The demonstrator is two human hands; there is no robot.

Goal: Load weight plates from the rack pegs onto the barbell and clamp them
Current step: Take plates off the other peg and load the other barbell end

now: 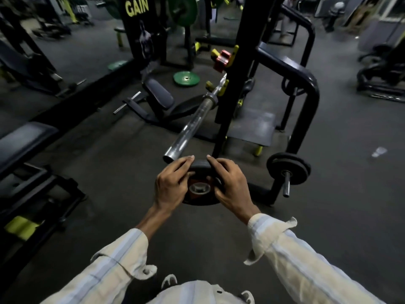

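I hold a small black weight plate (198, 201) with a steel-ringed centre hole in both hands, just below and in front of the bare end of the barbell sleeve (188, 132). My left hand (171, 185) grips its left edge and my right hand (230, 185) its right edge. The steel barbell runs up and away to the black rack upright (232, 84), where it rests on a yellow hook. A red collar clamp (222, 60) sits on the upright higher up. Two black plates (288, 168) hang on a low rack peg at the right.
A green plate (186, 78) lies flat on the floor behind the bench (157, 95). Another bench (24, 141) stands at the left. A large green plate (183, 10) hangs on a far machine. The rack's curved black frame (306, 88) stands at the right on dark rubber floor.
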